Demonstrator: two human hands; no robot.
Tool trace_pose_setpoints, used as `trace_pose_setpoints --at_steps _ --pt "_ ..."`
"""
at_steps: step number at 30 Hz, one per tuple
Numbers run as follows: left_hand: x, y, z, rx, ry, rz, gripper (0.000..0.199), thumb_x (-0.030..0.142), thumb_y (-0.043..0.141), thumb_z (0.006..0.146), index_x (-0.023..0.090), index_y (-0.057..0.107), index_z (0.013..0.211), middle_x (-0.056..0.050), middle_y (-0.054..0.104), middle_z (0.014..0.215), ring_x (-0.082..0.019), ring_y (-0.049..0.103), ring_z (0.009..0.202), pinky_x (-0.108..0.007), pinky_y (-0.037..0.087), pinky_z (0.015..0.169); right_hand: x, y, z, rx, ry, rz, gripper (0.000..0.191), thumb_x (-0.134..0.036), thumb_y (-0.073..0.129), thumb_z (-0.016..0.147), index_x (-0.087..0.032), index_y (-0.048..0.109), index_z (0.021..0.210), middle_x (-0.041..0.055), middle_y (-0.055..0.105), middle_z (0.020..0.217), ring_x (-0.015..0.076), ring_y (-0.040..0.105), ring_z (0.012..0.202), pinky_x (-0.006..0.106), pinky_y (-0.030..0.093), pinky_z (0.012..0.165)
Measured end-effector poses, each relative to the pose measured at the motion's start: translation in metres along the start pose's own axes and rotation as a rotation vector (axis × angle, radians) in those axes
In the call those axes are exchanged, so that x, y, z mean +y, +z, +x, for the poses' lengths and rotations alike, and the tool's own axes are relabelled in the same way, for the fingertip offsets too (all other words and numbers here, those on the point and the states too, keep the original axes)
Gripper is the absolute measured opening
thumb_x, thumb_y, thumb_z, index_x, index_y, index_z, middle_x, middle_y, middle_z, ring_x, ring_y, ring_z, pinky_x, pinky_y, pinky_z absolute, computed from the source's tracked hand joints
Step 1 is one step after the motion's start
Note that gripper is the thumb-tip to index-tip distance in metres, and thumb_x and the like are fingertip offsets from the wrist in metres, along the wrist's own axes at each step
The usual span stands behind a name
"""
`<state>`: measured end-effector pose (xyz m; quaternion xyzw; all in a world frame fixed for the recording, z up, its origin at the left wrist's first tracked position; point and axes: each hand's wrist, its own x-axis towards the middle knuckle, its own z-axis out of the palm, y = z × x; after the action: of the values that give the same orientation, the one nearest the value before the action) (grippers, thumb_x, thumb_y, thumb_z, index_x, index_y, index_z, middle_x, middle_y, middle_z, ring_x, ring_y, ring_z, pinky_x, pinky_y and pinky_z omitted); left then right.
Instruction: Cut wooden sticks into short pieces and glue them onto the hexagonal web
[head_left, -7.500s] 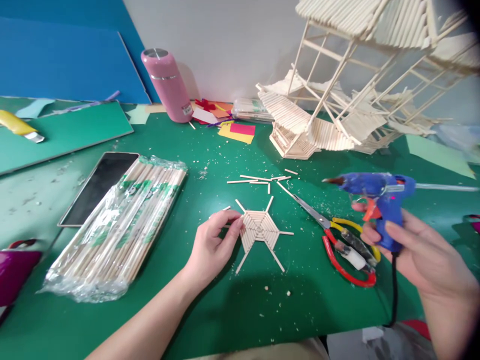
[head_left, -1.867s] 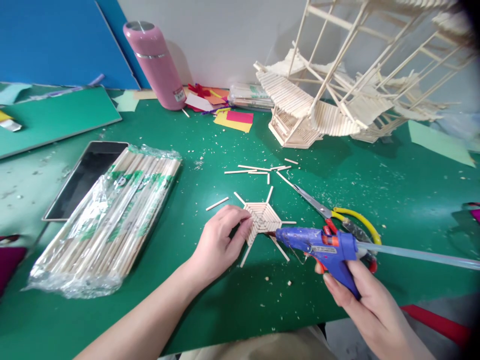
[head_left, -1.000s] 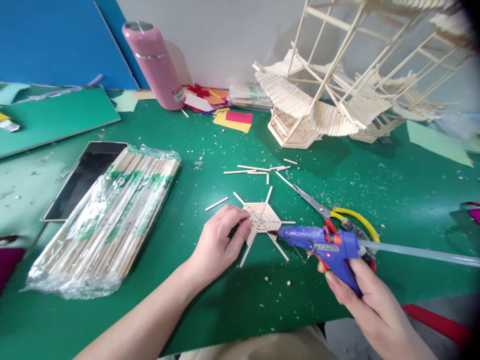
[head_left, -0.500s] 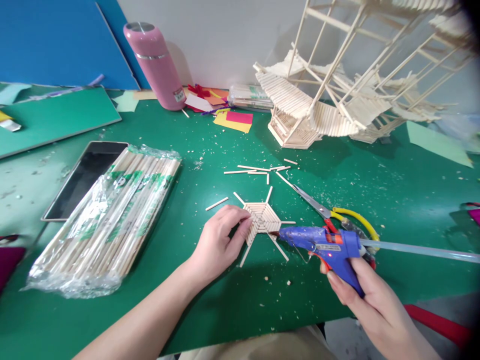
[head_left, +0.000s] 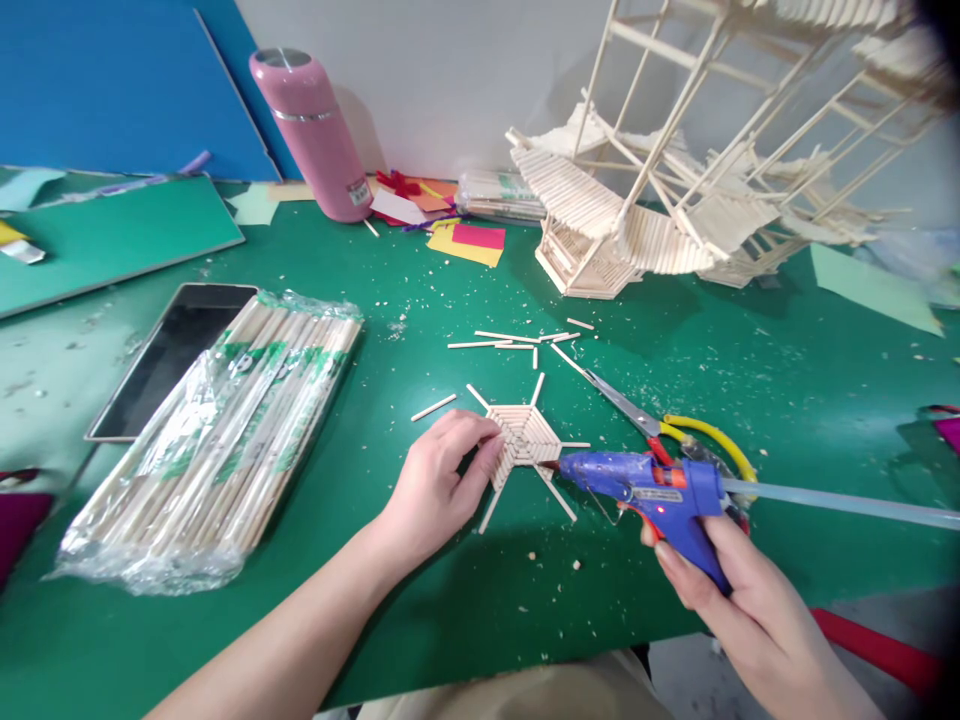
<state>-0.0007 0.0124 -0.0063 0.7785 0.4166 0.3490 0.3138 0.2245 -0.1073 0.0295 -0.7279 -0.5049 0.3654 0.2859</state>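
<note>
A small web-shaped hexagon of wooden sticks (head_left: pixel 531 432) lies flat on the green table, with longer spokes reaching out past its rim. Thumb and fingers of my left hand (head_left: pixel 442 478) pinch its left edge. My right hand (head_left: pixel 739 590) is wrapped round the handle of a blue hot glue gun (head_left: pixel 637 482), whose small light glows red. The gun's nozzle touches or hovers just over the hexagon's lower right side; which, I cannot tell. A clear glue stick (head_left: pixel 840 500) sticks out of the gun's back.
Scissors (head_left: pixel 630 405) with yellow and red handles lie beyond the gun. Loose cut sticks (head_left: pixel 506 340) lie past the hexagon. Left are a plastic-wrapped pack of sticks (head_left: pixel 225 440) and a dark tablet (head_left: pixel 161 360). Behind stand a pink flask (head_left: pixel 315 140) and a large stick-built model (head_left: pixel 592 190).
Hardly anything differs. Both hands, the glue gun and the hexagon keep their places; the view shifts very slightly.
</note>
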Motion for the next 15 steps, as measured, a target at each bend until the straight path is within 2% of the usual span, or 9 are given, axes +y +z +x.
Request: trace_pose_setpoints --at_steps 5,11,15 --pt "0.0 0.0 0.0 -0.006 -0.007 0.007 0.009 0.016 0.047 0.083 0.016 0.056 0.084 -0.005 0.06 0.077 -0.014 0.055 0.074 -0.027 0.047 0.067 0.002 0.001 -0.001 -0.037 0.005 0.008 0.036 -0.038 0.047 0.083 -0.022 0.051 0.114 -0.0004 0.063 0.068 0.0123 0.056 0.053 0.017 0.049 0.049" --pt "0.0 0.0 0.0 0.0 -0.004 0.003 0.01 0.016 0.047 0.084 0.016 0.056 0.084 -0.005 0.06 0.077 -0.014 0.056 0.075 -0.027 0.047 0.067 0.01 -0.003 0.001 -0.122 -0.029 -0.094 0.035 -0.038 0.048 0.083 -0.023 0.05 0.114 0.0034 0.067 0.085 0.0152 0.063 0.07 0.019 0.052 0.062" --pt "0.0 0.0 0.0 0.004 0.002 0.004 0.01 0.015 0.047 0.083 0.016 0.057 0.084 -0.005 0.06 0.078 -0.014 0.056 0.075 -0.027 0.047 0.067 0.009 -0.001 0.0 -0.08 -0.025 -0.064 0.036 -0.039 0.047 0.083 -0.024 0.049 0.116 0.002 0.066 0.08 0.0134 0.061 0.062 0.017 0.051 0.056"
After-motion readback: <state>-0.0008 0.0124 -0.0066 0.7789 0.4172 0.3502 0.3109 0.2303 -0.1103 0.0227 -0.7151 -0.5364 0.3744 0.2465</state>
